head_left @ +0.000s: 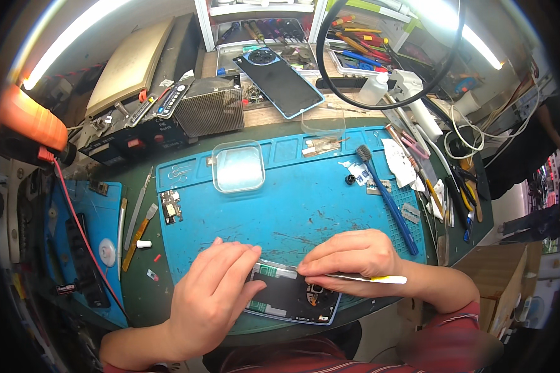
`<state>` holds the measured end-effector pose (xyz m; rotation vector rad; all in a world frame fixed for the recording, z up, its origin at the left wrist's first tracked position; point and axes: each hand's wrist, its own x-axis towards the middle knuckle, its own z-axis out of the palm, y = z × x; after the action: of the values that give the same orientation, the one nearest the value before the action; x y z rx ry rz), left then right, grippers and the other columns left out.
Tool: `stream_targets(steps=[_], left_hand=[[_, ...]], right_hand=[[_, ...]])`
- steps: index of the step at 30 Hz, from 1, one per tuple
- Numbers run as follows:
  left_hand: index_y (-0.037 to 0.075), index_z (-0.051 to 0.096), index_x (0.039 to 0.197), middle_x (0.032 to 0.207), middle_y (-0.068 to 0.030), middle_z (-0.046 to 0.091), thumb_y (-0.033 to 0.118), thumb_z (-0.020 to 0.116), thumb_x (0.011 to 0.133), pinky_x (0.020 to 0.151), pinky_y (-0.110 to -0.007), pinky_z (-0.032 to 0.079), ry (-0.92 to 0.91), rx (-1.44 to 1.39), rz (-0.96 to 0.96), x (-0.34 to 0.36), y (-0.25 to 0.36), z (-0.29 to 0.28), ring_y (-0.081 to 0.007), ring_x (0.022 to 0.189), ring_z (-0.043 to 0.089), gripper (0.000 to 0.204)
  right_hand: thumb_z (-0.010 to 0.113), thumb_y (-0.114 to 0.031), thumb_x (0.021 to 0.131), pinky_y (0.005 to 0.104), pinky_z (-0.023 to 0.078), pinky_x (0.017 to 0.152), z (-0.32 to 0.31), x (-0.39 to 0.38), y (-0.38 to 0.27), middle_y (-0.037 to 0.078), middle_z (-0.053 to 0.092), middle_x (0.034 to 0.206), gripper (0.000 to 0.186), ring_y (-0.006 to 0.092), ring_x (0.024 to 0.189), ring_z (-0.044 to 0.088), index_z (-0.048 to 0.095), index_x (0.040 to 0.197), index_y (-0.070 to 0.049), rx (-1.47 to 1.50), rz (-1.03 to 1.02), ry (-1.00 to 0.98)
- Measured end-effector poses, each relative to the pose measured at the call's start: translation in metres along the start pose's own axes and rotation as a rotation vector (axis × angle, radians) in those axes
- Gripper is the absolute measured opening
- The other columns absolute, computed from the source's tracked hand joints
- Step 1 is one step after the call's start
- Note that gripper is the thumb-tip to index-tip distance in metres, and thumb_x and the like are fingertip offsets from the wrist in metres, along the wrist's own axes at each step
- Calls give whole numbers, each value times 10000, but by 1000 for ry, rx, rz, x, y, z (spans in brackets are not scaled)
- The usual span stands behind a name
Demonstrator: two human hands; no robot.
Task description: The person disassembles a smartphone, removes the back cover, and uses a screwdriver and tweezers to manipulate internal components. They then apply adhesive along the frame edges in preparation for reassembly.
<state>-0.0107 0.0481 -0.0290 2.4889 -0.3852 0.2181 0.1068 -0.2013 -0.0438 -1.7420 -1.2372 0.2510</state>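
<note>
Phone-repair workshop, blue mat (280, 217) on the bench (144, 292), opened phone (284, 290), loose circuit board (171, 206), screwdrivers (252, 30), brush (387, 200), razor blade (410, 213), pliers (466, 194)

White lettering and small symbols on front panel of black box (150, 137), around red switch (135, 143). Fine print on slim dark case (173, 101) atop box, too small to read. Dark blue print on white wrapper (354, 169), on blue mat (261, 217).

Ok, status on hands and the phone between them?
Left hand at left end of opened phone. Right hand at phone's upper edge, holding slim white tool. Blue brush lying off right, not in the way.
</note>
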Motion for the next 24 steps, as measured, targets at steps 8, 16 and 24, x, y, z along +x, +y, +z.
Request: stream_targets(steps=[8, 16, 24], left_hand=[[-15, 660, 1271, 1184, -168, 676, 41, 862, 750, 1012, -520, 550, 8, -18, -13, -1, 1, 0, -379, 1096, 654, 562], [-13, 658, 1239, 1146, -142, 671, 47, 854, 759, 980, -499, 568, 37, 8, 6, 0, 1, 1, -351, 1050, 660, 523], [22, 712, 1142, 1102, -116, 691, 35, 828, 774, 951, -445, 545, 1, 106, 45, 14, 11, -3, -337, 1010, 659, 386]], right_hand=[[878, -78, 810, 313, 611, 669, 4, 0, 1, 86, 786, 986, 243, 220, 826, 759, 798, 1037, -48, -45, -42, 12], [872, -105, 813, 313, 614, 674, 8, 1, 3, 88, 787, 989, 245, 219, 829, 758, 799, 1040, -46, -65, -68, 21], [823, -73, 858, 339, 605, 665, 9, -1, 7, 104, 772, 938, 158, 254, 823, 758, 774, 1001, -27, 103, 6, 106]])
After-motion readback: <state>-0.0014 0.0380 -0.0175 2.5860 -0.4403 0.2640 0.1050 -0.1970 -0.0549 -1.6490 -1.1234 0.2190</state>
